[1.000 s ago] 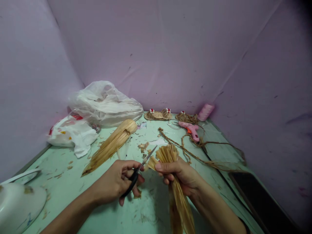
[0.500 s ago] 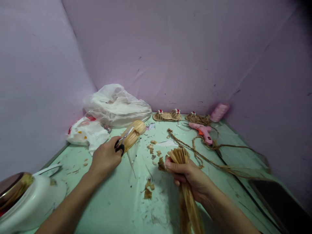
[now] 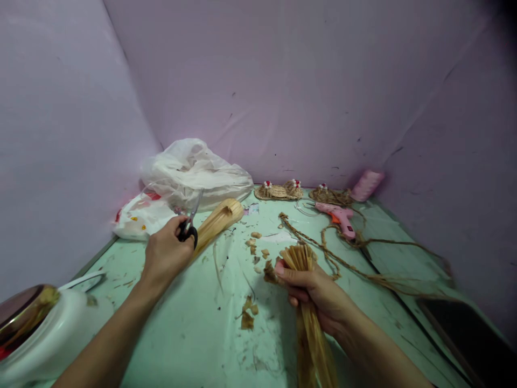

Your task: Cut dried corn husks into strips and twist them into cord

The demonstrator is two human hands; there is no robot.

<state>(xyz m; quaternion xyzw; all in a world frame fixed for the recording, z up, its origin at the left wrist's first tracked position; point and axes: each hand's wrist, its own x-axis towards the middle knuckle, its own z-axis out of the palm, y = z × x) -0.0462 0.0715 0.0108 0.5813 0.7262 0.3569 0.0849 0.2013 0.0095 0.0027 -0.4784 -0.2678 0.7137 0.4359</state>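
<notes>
My left hand (image 3: 169, 253) is closed around the black handles of a pair of scissors (image 3: 191, 221), whose blades point up and away from me. Just right of it lies a pale, smooth sandal-shaped piece (image 3: 220, 220) on the table. My right hand (image 3: 307, 285) grips a bundle of dried tan fibre strips (image 3: 313, 337), gathered near the top with the cut ends fanned out above the fist. The lower part of the bundle runs out of view at the bottom. Brown scraps (image 3: 247, 318) of the same look lie between my hands.
White plastic bags (image 3: 194, 172) fill the back left. Small woven slippers (image 3: 278, 192) stand along the wall. A pink glue gun (image 3: 339, 216), a thread cone (image 3: 367, 186) and braided cord (image 3: 323, 249) lie right. A dark phone-like slab (image 3: 464, 334) and a white pot (image 3: 52, 334) flank the front.
My left hand has moved left with the scissors, away from the pale piece, and the blades now point more upright. The right hand and the bundle have stayed put.
</notes>
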